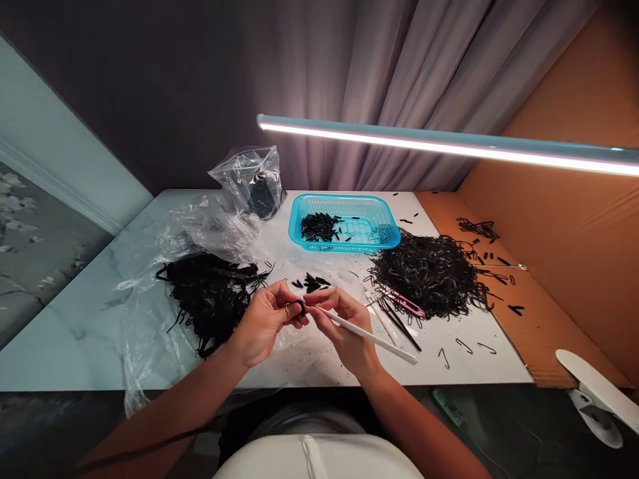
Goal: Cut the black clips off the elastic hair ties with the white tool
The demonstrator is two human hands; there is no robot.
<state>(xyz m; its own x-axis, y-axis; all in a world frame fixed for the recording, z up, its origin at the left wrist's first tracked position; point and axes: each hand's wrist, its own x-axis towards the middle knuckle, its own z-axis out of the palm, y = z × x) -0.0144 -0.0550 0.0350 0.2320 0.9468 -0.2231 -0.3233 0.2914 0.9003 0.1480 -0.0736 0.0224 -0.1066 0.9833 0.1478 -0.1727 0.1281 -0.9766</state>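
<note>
Over the front middle of the table, my left hand (272, 322) pinches a small black looped piece (300, 307) between thumb and fingers. My right hand (347, 326) is closed around a long, thin white-handled tool (382, 341), whose dark tip points at the black piece. The fingertips of both hands nearly meet there, and they partly hide the tip. Just beyond my hands lies a little group of short black pieces (315, 283). To the left of my left hand is a heap of black strips (204, 299) on clear plastic.
A blue basket (344, 247) with short black pieces stands at the back. A large pile of black loops (429, 273) lies at right, near a pink tool (407, 303) and black tweezers (399, 322). A clear bag (244, 176) stands back left. A tube lamp (439, 140) hangs above.
</note>
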